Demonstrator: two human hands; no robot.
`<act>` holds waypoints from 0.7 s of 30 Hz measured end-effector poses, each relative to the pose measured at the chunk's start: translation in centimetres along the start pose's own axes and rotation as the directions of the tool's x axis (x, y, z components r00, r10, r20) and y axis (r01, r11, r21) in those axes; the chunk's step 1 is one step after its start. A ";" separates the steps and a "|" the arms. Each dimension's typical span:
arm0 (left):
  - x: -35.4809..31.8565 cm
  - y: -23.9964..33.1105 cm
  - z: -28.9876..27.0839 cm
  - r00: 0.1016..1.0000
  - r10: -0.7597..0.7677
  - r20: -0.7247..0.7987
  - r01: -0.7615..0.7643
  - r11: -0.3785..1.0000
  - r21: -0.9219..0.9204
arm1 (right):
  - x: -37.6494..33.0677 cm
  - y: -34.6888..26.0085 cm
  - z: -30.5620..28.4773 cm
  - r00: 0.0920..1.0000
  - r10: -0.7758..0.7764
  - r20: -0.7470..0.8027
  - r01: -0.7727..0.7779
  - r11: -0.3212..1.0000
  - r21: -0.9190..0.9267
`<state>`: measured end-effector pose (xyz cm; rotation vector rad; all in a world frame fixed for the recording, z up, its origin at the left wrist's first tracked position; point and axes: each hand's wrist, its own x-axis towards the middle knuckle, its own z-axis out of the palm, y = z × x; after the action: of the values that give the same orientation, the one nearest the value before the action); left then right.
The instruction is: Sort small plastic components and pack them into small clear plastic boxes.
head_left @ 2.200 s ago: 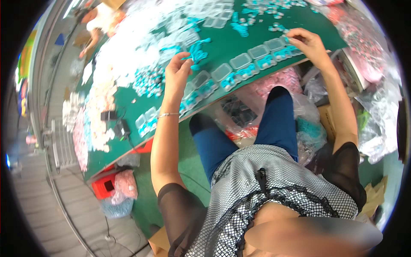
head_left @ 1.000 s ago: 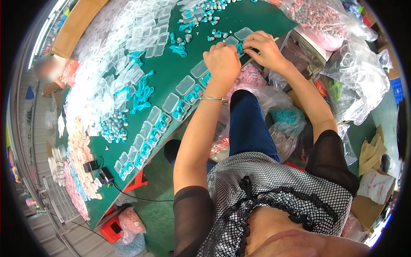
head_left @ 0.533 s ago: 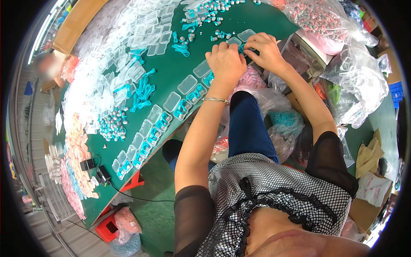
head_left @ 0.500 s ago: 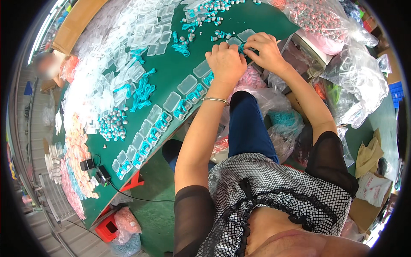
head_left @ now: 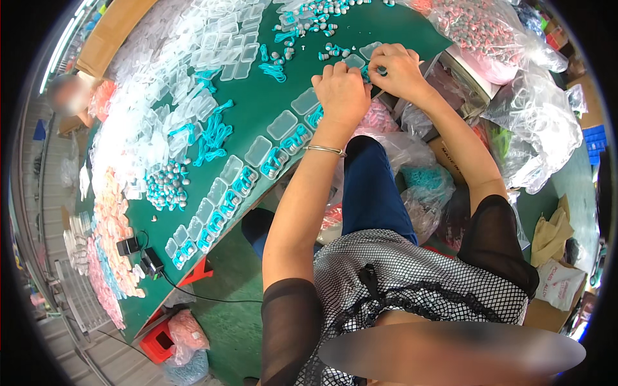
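Note:
My left hand point(head_left: 343, 93) is bent over the far end of a row of small clear hinged boxes point(head_left: 282, 125), its fingers curled down and their tips hidden. Beside it my right hand point(head_left: 398, 74) has thumb and forefinger pinched together at a teal corded earplug piece point(head_left: 365, 73), which shows between both hands. Open lids, one of them a clear lid point(head_left: 353, 61), lie just beyond my fingers. Nearer boxes in the row hold coiled teal cords with grey plugs point(head_left: 275, 162), their lids laid back.
A heap of clear boxes point(head_left: 219, 42) covers the green table's left side. Teal cords point(head_left: 212, 138) and grey-teal plugs point(head_left: 167, 186) lie in piles. Plastic bags point(head_left: 534, 128) crowd the right. A black adapter point(head_left: 152, 262) with a cable sits near the front edge. Another person point(head_left: 71, 96) is far left.
My right hand has shifted slightly up, its thumb and forefinger now rounded into a loop. My left hand has barely moved. The boxes in the row stay in place.

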<state>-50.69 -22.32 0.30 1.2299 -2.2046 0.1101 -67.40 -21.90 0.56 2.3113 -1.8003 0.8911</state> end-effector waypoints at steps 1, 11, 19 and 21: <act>0.0 0.0 0.0 1.000 -0.001 0.007 0.001 1.000 0.002 | 0.1 -0.1 0.1 1.000 0.000 0.000 0.000 1.000 -0.002; -0.1 -0.2 -0.7 1.000 -0.005 0.009 0.005 1.000 -0.015 | 1.7 0.5 -0.1 0.999 0.018 -0.034 -0.017 1.000 0.009; -2.4 -1.5 -4.9 1.000 0.009 -0.021 -0.012 0.995 -0.103 | 6.2 0.8 2.4 0.989 -0.107 0.103 0.115 0.991 -0.074; -3.6 -2.6 -6.6 1.000 -0.001 0.004 0.001 0.993 -0.116 | 7.0 0.9 3.0 0.979 -0.142 0.146 0.161 0.979 -0.126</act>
<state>-44.17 -18.81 3.20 1.1683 -2.1812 -0.0205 -66.07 -29.40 1.26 2.4336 -1.6457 0.5821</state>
